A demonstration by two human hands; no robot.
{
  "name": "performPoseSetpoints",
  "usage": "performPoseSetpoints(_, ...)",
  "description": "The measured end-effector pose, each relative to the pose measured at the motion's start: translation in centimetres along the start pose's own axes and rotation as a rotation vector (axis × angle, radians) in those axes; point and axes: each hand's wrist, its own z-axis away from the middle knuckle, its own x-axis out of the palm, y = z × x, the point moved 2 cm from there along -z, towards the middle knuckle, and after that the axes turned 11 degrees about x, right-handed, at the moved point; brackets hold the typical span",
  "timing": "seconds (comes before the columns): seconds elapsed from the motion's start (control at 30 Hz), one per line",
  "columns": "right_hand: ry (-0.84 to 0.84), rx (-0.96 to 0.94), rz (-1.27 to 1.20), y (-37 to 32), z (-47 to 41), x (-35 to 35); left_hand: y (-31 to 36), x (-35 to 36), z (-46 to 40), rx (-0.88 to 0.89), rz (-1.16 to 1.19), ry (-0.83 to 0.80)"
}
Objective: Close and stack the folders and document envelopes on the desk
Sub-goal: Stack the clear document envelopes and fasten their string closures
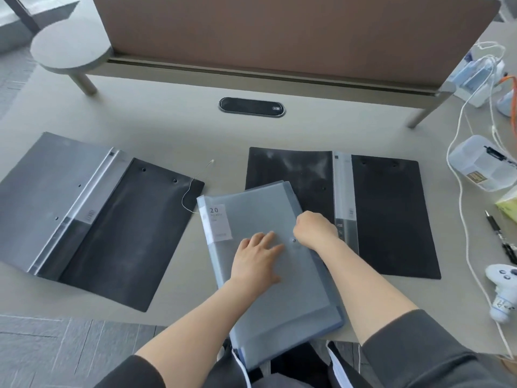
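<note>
Left hand (257, 254): flat, fingers straight and spread, pressing on the cover of the translucent envelope (260, 275) at the middle of the near desk edge.

Right hand (314, 229): fingers curled into a loose fist beside the envelope's button fastener (294, 240). Whether it pinches a closing string cannot be told; the fingertips are hidden.

Blue-grey stack: the envelope lies on top of a blue pocket folder (334, 317), which bears a white label reading "20" (219, 222). Both are closed and lie skewed. The stack's near end overhangs the desk (179, 113) edge above the person's lap, and its far right corner overlaps the right black folder.

Left black folder (92, 217): open, flat, well apart from the stack on its left. A thin white string (193, 183) trails across its near right corner.

Right black folder (389, 214): open, flat, partly beneath the stack's corner.

Right margin: white cables (461, 169), clear plastic box (486, 166), pens (500, 236), white controller (502, 275).

Risks, as judged:
- Overhanging stack may tip or slide into the lap if the left hand lifts, since only the pressing palm steadies it.
- Smooth plastic covers are likely slippery; the envelope could skate off the folder under sideways force at the fastener.
- The right black folder cannot close cleanly while the stack sits on its corner; forcing it would shove the stack.
- The loose string may snag when the left folder is folded.
- Swinging the right folder's cover could catch the cables or pens nearby.
</note>
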Motion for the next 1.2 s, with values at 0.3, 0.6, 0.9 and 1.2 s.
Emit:
performPoseSetpoints(0.3,0.134,-0.387,0.358,-1.7,1.4,2.3,0.4,0.5,0.0,-0.099,0.047,0.033)
performPoseSetpoints(0.6,0.088,-0.378,0.177,3.1,2.4,3.4,0.8,0.9,-0.3,-0.179,0.038,0.011)
performPoseSetpoints(0.9,0.035,-0.196,-0.035,4.7,-0.3,0.6,0.9,1.0,-0.3,-0.181,0.028,0.005)
performPoseSetpoints(1.2,0.163,-0.201,0.027,3.2,-2.3,0.0,0.6,1.2,-0.1,-0.151,0.024,0.024)
